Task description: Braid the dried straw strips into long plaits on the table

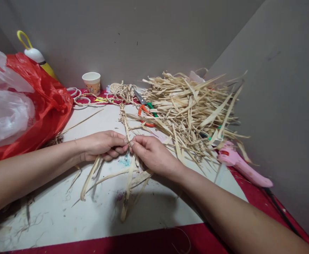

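A thin braid of dry straw-coloured strips (pixel 123 116) runs from the back of the white board down to my fingertips. My left hand (pixel 106 144) pinches its near end from the left. From the right, my right hand (pixel 154 153) pinches the same spot between thumb and forefinger, and the two hands almost touch. Loose straw strips (pixel 130 183) fan out below both hands over the board; several hang under my left palm. The exact crossing of the strips is hidden by my fingertips.
Behind on the right lies a big heap of dry strips (pixel 186 102), with orange-handled scissors (pixel 146 116) at its left. A pink glue gun (pixel 241 164) rests right. A paper cup (pixel 92 84) stands behind; red and clear plastic bags (pixel 45 102) fill the left. Grey walls enclose the table.
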Motion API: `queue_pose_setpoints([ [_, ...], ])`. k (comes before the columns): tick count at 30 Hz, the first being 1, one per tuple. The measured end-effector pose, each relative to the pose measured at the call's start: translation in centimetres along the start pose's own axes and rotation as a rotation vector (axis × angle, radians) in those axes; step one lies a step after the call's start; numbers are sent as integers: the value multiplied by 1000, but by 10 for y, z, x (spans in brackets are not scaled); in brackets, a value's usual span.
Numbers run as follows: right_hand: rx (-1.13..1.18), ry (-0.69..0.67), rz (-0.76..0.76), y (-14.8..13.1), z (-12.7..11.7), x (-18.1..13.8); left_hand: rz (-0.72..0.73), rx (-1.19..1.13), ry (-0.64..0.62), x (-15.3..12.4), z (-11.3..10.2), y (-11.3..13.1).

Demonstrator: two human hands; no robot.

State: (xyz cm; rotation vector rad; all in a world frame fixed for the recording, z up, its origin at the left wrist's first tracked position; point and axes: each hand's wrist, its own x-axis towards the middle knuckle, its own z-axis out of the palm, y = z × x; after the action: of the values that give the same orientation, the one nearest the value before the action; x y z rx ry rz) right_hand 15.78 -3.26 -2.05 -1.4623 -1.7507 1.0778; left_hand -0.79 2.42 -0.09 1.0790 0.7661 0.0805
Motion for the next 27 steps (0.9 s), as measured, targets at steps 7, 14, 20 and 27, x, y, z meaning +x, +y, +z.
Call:
queue_pose_setpoints([
  [7, -53, -15, -27, 2, 1, -1, 8, -36, 55, 1, 1, -2],
  [14, -3, -85, 13, -3, -3, 0, 52, 108, 190, 1, 4, -5],
  [20, 69, -140, 75, 2, -7, 4, 69, 199, 198, 3, 2, -6],
  [27, 50, -185, 152, 2, -10, 5, 96, 298, 230, 2, 3, -7],
])
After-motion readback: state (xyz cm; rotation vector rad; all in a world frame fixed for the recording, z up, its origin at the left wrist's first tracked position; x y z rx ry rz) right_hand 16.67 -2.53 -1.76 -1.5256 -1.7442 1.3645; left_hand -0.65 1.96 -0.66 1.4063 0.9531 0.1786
